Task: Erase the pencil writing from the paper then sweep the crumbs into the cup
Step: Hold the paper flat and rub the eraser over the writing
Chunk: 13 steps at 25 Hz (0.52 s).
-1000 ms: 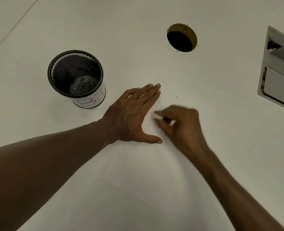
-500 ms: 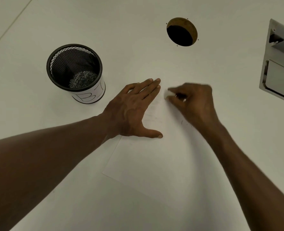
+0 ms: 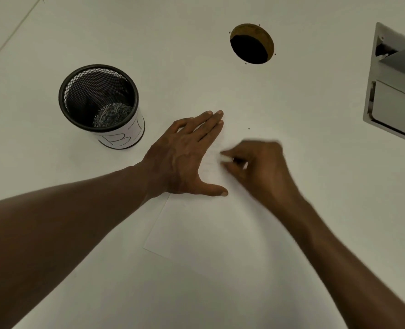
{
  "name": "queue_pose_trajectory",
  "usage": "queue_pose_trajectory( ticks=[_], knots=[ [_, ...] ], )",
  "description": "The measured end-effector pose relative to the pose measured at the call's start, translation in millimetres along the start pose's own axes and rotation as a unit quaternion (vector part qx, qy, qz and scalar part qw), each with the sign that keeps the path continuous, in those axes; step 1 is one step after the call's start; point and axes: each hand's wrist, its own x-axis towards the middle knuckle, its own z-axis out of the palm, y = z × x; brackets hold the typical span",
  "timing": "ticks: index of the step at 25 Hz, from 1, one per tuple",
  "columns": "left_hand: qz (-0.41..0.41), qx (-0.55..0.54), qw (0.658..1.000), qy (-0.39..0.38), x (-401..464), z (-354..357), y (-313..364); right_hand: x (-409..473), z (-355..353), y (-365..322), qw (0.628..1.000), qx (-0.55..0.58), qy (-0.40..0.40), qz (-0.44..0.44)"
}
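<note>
A white sheet of paper (image 3: 211,229) lies on the white table, with faint pencil marks near its top. My left hand (image 3: 185,157) lies flat on the sheet's upper left part, fingers spread, holding nothing. My right hand (image 3: 261,167), blurred by motion, pinches a small white eraser (image 3: 225,158) against the paper just right of my left hand. A black mesh cup (image 3: 99,103) with a white label stands upright to the left of the paper, apart from both hands; something grey and crumpled sits at its bottom.
A round cable hole (image 3: 252,43) opens in the table beyond the paper. A grey metal fixture (image 3: 396,91) sits at the right edge. A few tiny dark specks (image 3: 249,128) lie on the table above my right hand.
My right hand with the eraser went up and right across the paper, then came back down and left. My left hand stayed pressed flat on the sheet.
</note>
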Motion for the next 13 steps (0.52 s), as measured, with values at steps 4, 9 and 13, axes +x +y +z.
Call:
queue_pose_trajectory(
  ticks=[4, 9, 13],
  knots=[
    [-0.004, 0.000, 1.000, -0.011, -1, -1, -1, -6, -6, 4, 0.999, 0.011, -0.033, -0.002],
    [-0.002, -0.002, 1.000, -0.012, 0, -1, -1, -17, -3, 0, 0.999, -0.020, -0.046, -0.020],
    [-0.002, 0.000, 1.000, -0.017, -1, -3, -1, 1, -14, 13, 0.999, -0.027, -0.027, -0.005]
  ],
)
